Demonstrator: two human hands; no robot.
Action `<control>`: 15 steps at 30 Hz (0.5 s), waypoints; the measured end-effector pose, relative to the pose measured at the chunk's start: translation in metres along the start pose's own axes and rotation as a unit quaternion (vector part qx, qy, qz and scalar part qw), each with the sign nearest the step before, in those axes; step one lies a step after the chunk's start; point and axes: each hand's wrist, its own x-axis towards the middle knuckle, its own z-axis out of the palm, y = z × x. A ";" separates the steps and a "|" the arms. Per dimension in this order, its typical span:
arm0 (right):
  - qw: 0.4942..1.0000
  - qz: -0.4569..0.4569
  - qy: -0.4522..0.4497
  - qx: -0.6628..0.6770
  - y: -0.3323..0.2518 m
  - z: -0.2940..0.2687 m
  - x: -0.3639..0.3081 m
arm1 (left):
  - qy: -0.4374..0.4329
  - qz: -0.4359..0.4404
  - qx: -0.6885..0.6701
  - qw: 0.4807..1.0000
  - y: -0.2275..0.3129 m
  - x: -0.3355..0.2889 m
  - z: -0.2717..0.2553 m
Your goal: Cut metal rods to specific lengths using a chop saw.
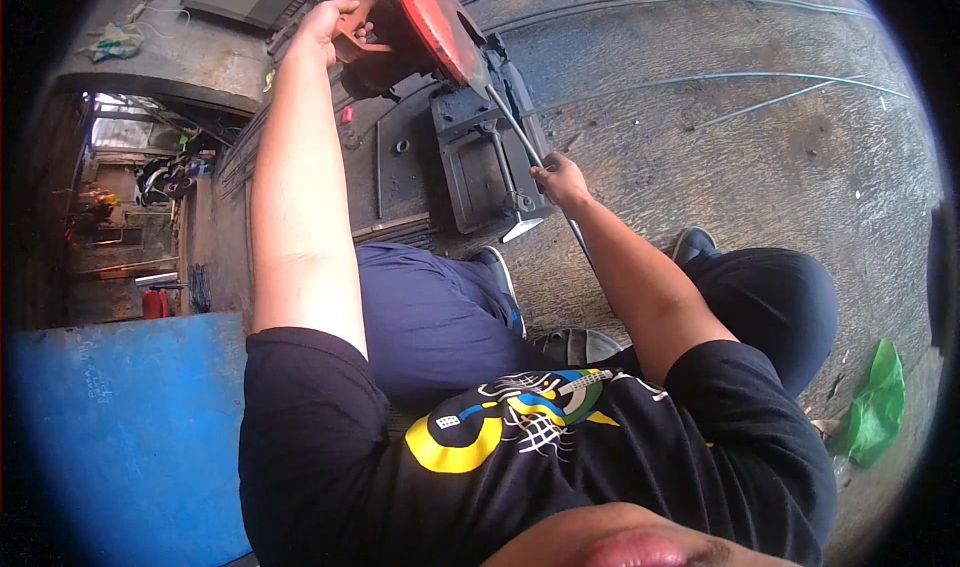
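A chop saw with a red blade guard [440, 22] stands on the floor in front of me, on a dark metal base [455, 182]. My left hand [325, 29] is closed round the saw's orange-red handle [372, 43], at the left of the guard. Lower down, my right hand [562, 180] grips a thin metal rod [515, 127]. The rod slants from beside my right leg up to the saw, where its far end meets the lower edge of the guard. Whether the blade touches it is hidden by the guard.
Long thin rods [660, 2] lie across the floor at the far right. A blue panel [130, 427] is at my left, with a red extinguisher-like cylinder [155, 303] beyond it. A green plastic bag [878, 405] lies at the right. A small ring [402, 147] rests left of the saw.
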 end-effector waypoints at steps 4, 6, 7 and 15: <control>0.998 -0.050 0.038 0.010 -0.003 0.001 -0.001 | -0.010 0.014 0.009 1.000 0.001 0.000 0.000; 0.999 0.008 0.016 0.028 -0.008 -0.003 -0.004 | -0.007 0.017 0.013 1.000 0.000 -0.001 0.001; 0.999 0.019 0.012 0.024 -0.012 -0.005 -0.006 | -0.002 0.020 0.018 1.000 0.000 -0.001 0.001; 0.999 0.019 -0.036 0.026 -0.014 -0.007 -0.006 | 0.007 0.001 0.022 1.000 0.001 -0.003 0.002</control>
